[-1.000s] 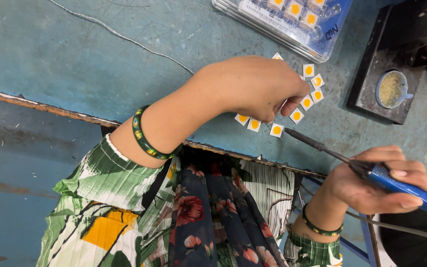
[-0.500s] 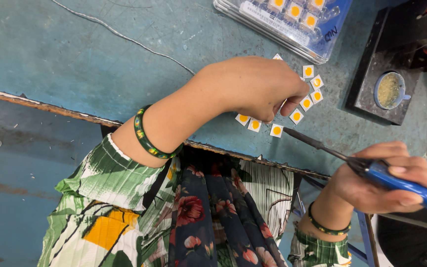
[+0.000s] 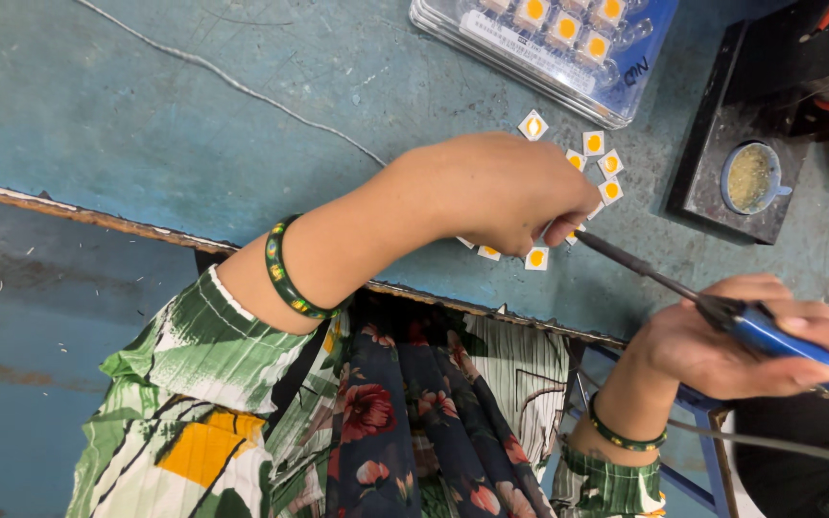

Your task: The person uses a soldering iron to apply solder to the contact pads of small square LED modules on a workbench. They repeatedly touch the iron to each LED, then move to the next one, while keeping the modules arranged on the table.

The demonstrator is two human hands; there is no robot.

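We are working at a worn teal bench (image 3: pixel 146 105) with both hands over a loose scatter of small white square chips with yellow centres (image 3: pixel 610 189). Our left hand (image 3: pixel 501 192) is reaching across the bench edge and curling palm down over the near end of the scatter, its fingertips pressing down by one chip we cannot see clearly beneath them; whether the fingers are pinching that chip or only pinning it, we cannot tell. More chips are lying just beside the hand: one (image 3: pixel 532 124) above the knuckles, a few to the right, and two (image 3: pixel 535 258) peeking out along the lower edge.

Our right hand (image 3: pixel 731 336) is gripping a soldering iron with a blue handle (image 3: pixel 798 347), fingers wrapped closed around it. We are pointing its dark metal tip (image 3: pixel 592 240) leftward so it is meeting the left fingertips at the chips.

A green patterned bangle (image 3: pixel 285 278) is sitting on the left wrist and a thinner one (image 3: pixel 626 439) on the right.

Farther up the bench, a clear plastic tray (image 3: pixel 549 48) is holding more of the same chips in rows. To its right, a black stand (image 3: pixel 722 144) is carrying a small round tin of yellowish paste (image 3: pixel 750 177). A thin white wire (image 3: pixel 242 86) is trailing across the bench top, well apart from the hands.
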